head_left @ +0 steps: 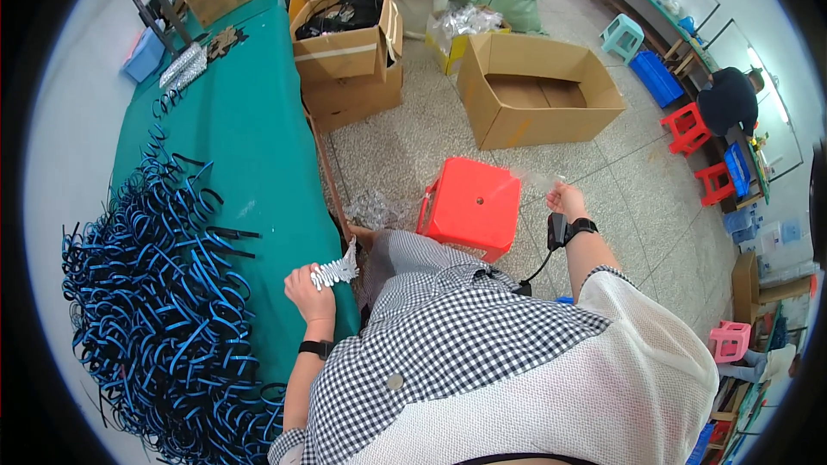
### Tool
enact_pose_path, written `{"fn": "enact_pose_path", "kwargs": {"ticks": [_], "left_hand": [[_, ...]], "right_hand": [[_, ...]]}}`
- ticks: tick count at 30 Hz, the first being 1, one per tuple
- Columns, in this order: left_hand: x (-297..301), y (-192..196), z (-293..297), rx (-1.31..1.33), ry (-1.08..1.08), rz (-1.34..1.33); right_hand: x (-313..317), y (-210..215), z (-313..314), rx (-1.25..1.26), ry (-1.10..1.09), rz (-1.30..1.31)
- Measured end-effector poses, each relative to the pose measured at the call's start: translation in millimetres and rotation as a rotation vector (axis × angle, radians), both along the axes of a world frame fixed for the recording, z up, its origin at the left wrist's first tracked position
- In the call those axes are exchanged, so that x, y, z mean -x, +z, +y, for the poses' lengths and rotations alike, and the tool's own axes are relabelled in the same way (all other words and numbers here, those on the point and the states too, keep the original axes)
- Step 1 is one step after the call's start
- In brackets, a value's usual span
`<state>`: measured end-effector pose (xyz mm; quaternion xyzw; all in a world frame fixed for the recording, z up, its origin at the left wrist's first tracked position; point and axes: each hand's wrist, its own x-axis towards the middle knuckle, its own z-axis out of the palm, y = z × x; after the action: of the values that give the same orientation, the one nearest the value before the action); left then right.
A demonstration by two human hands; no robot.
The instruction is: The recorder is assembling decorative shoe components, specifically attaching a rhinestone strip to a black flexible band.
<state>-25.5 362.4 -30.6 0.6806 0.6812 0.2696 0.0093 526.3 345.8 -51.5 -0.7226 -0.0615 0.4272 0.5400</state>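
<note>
- Green-topped table (263, 151), bearing a heap of curled black-and-blue strips (177, 310).
- Red stool (476, 224), right of the table.
- Left hand (308, 296): fingers curled closed round a silvery bundle (342, 270), which projects beyond them at the table's edge.
- Right hand (567, 201): fingertips together, pinching clear film (538, 178) extending stoolward.

A workshop is indicated by what is arranged about the red stool (467, 196): left of it, a green-covered table (258, 146) is heaped with black-and-blue strips (172, 319); beyond it, cardboard boxes (547, 127) are set on the floor (405, 151); farther right, a person (726, 102) is seated at a workbench.
</note>
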Motion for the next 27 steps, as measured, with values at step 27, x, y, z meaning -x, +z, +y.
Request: {"fn": "enact_pose_path", "kwargs": {"ticks": [27], "left_hand": [[5.5,1.1,-2.1,-0.017,0.011,-0.176]], "right_hand": [[27.5,78.3,43.2,0.129,0.153,-0.195]]}}
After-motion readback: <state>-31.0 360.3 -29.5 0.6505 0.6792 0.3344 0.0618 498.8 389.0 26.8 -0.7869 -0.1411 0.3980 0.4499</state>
